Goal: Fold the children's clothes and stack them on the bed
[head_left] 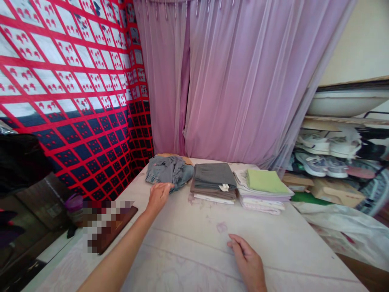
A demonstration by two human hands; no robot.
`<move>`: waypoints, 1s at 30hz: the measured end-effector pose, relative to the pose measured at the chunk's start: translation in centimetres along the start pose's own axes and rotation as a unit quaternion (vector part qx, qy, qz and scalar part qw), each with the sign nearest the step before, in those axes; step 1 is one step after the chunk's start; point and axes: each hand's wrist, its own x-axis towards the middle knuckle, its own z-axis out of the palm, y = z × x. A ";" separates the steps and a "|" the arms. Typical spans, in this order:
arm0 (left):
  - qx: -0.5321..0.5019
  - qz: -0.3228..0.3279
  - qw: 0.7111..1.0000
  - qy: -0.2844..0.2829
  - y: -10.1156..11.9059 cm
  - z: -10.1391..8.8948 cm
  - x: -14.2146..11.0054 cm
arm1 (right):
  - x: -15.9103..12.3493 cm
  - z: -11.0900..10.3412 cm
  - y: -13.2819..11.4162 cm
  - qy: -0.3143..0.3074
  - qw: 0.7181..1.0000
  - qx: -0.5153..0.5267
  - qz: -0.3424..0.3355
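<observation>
My left hand is at the near edge of a loose, crumpled pile of grey-blue denim clothes, its fingers closed against the cloth; the fingertips are partly hidden. Lower right, my right hand hovers over or rests on the pale sheet, its fingers loosely extended and nothing in them. To the right of the denim sits a neat stack of folded cloth with a dark grey piece on top, showing a white tag. Beside that stands another folded stack, topped by a light green cloth over white and lilac pieces.
A pale patterned sheet covers the work surface. On its left edge lies a dark brown flat object, partly pixelated. Purple curtains hang behind. At right, a shelf holds sneakers and boxes, with clear plastic below.
</observation>
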 end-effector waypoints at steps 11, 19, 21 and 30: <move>-0.330 0.107 0.917 -0.198 8.5 4.5 -14.5 | -0.6 -0.2 -1.1 -0.007 1.000 -0.021 -0.022; -0.426 0.054 0.850 -0.305 9.8 6.8 -15.0 | -0.8 -0.3 -0.8 -0.036 0.995 -0.060 -0.067; -0.443 0.030 0.832 -0.332 9.3 5.8 -14.0 | -0.8 -0.2 -0.8 -0.037 0.992 -0.090 -0.077; -0.127 0.059 0.987 -0.076 5.1 2.7 -3.5 | -2.2 2.2 -2.1 -0.076 0.930 -0.239 -0.267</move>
